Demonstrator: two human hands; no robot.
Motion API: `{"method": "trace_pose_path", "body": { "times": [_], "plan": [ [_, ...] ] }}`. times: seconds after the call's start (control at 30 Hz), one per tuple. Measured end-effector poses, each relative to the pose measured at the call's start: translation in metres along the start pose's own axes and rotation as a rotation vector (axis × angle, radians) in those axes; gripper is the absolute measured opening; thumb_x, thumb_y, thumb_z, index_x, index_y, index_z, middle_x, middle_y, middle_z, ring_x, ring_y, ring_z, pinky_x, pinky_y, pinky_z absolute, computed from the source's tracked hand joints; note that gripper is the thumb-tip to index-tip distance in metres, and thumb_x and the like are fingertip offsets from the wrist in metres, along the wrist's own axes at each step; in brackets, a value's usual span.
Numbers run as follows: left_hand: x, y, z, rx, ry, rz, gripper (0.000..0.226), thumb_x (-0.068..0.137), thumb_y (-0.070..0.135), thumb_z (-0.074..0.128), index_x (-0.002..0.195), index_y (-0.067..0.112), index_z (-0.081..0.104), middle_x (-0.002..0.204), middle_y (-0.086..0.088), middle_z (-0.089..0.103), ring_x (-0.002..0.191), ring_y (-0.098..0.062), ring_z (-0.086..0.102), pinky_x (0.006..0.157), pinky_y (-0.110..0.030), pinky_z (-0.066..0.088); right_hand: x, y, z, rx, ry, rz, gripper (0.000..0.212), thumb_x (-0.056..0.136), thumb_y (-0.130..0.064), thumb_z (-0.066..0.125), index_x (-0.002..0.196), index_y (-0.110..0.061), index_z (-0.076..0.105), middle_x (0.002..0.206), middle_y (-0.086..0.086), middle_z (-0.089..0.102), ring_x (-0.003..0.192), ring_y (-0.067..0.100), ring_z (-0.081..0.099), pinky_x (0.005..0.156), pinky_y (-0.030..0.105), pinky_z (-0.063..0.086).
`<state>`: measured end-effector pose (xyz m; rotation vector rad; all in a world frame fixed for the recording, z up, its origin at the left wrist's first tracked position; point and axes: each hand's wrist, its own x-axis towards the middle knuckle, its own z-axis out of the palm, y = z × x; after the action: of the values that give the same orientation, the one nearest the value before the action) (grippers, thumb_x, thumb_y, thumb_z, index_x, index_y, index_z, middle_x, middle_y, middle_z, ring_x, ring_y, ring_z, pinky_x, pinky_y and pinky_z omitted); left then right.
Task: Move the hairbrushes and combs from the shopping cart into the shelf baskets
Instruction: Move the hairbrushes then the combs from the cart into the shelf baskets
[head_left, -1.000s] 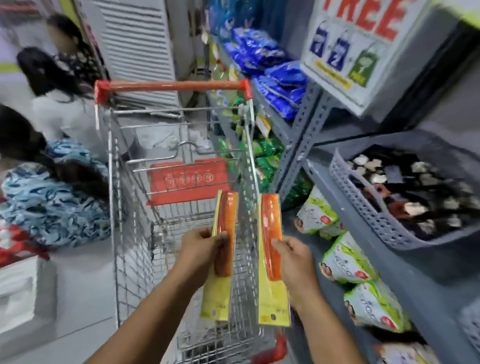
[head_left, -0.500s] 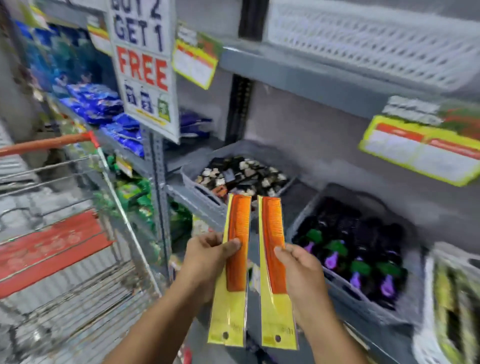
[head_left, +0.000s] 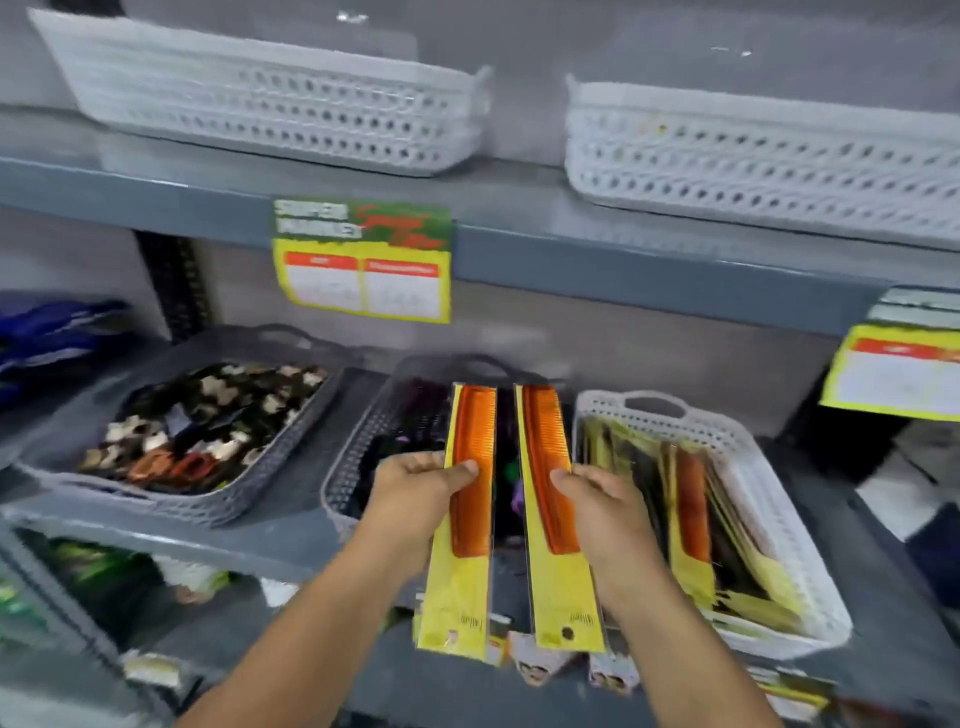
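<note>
Two orange combs on yellow backing cards are held upright side by side in front of the middle shelf – the left comb (head_left: 470, 499) is pinched at its mid-length by the left hand (head_left: 415, 499), the right comb (head_left: 550, 499) is gripped the same way by the right hand (head_left: 605, 512). A narrow gap is kept between the two cards. Behind them a dark mesh basket (head_left: 358, 467) of dark items is partly covered. Just to the right, a white basket (head_left: 779, 519) already stocked with carded combs is seen, its near rim at the shelf edge and its left wall just beside the right hand. Farther left a grey basket (head_left: 249, 493) of hair clips is set. Open room is left above these baskets, under the upper shelf (head_left: 623, 254) – two white baskets stand on it. Compared with half a second earlier, the shopping cart has left the view and the shelf is faced squarely; the combs remain held as before.
</note>
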<state>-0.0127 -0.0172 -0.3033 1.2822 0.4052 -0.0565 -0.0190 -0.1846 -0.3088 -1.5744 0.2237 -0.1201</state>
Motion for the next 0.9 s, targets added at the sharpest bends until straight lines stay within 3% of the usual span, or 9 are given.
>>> {"method": "trace_pose_path", "body": {
  "times": [0.07,0.17,0.27,0.37,0.47,0.53,0.67,0.83,0.9],
  "plan": [
    [0.006,-0.002,0.027,0.025,-0.060,-0.006,0.031,0.080,0.002,0.071,0.105,-0.015,0.061,0.097,-0.025,0.066,0.084,-0.033,0.066,0.087,-0.048,0.053,0.008,0.000,-0.021,-0.017,0.047,0.012,0.007,0.084,-0.022,0.066,0.081,-0.024,0.060,0.079,-0.020,0.054,0.074,-0.006,0.049,0.064,0.022,0.037],
    [0.016,-0.006,0.067,0.041,-0.106,0.010,0.012,0.079,-0.003,0.070,0.077,-0.001,0.059,0.073,-0.015,0.061,0.066,-0.024,0.060,0.071,-0.038,0.051,0.022,-0.001,-0.050,-0.021,0.127,0.018,0.009,0.083,-0.023,0.068,0.083,-0.027,0.059,0.077,-0.018,0.055,0.074,0.001,0.052,0.067,0.025,0.037],
    [0.028,-0.013,0.108,0.087,-0.117,-0.002,0.031,0.078,-0.004,0.071,0.060,0.009,0.050,0.063,-0.008,0.057,0.065,-0.023,0.058,0.073,-0.039,0.050,0.040,-0.001,-0.079,-0.065,0.212,-0.003,0.011,0.083,-0.021,0.068,0.074,-0.026,0.062,0.069,-0.016,0.057,0.066,-0.001,0.051,0.064,0.025,0.040],
    [0.045,-0.020,0.145,0.197,-0.101,0.033,0.018,0.080,0.000,0.072,0.071,0.005,0.057,0.073,-0.011,0.061,0.075,-0.024,0.060,0.077,-0.037,0.050,0.063,0.003,-0.105,-0.114,0.234,0.014,0.001,0.085,-0.019,0.065,0.087,-0.020,0.064,0.085,-0.005,0.062,0.072,0.005,0.053,0.065,0.026,0.039],
    [0.061,-0.028,0.174,0.342,-0.110,0.043,0.010,0.081,0.005,0.071,0.083,-0.002,0.064,0.095,-0.021,0.067,0.090,-0.030,0.064,0.090,-0.047,0.053,0.086,0.015,-0.124,-0.151,0.244,0.064,0.014,0.086,-0.018,0.064,0.099,-0.013,0.065,0.115,0.005,0.059,0.096,0.020,0.055,0.083,0.032,0.041],
    [0.069,-0.035,0.184,0.435,-0.055,0.068,0.014,0.079,0.006,0.071,0.083,-0.005,0.063,0.104,-0.027,0.069,0.098,-0.037,0.066,0.089,-0.050,0.053,0.095,0.023,-0.129,-0.261,0.254,0.093,0.022,0.084,-0.025,0.065,0.104,-0.014,0.066,0.128,0.008,0.055,0.107,0.026,0.055,0.090,0.036,0.044],
    [0.072,-0.048,0.197,0.657,0.057,0.116,0.025,0.079,0.013,0.068,0.096,-0.006,0.068,0.102,-0.025,0.070,0.096,-0.037,0.067,0.074,-0.039,0.053,0.104,0.036,-0.132,-0.405,0.234,0.080,0.016,0.081,-0.027,0.062,0.090,-0.014,0.068,0.104,0.011,0.069,0.073,0.015,0.060,0.074,0.034,0.052],
    [0.065,-0.058,0.200,0.851,0.112,0.139,0.012,0.084,0.007,0.053,0.078,0.001,0.061,0.097,-0.020,0.070,0.079,-0.033,0.060,0.063,-0.029,0.044,0.111,0.050,-0.124,-0.513,0.145,0.134,0.036,0.086,-0.028,0.056,0.117,-0.011,0.058,0.107,0.010,0.066,0.089,0.023,0.063,0.069,0.026,0.048],
    [0.066,-0.063,0.199,0.898,0.110,0.156,0.013,0.086,0.008,0.051,0.084,0.000,0.062,0.100,-0.021,0.069,0.084,-0.034,0.061,0.065,-0.030,0.044,0.112,0.053,-0.122,-0.555,0.125,0.146,0.041,0.086,-0.027,0.057,0.124,-0.013,0.052,0.111,0.009,0.063,0.095,0.024,0.061,0.073,0.025,0.047]
  ]
}}
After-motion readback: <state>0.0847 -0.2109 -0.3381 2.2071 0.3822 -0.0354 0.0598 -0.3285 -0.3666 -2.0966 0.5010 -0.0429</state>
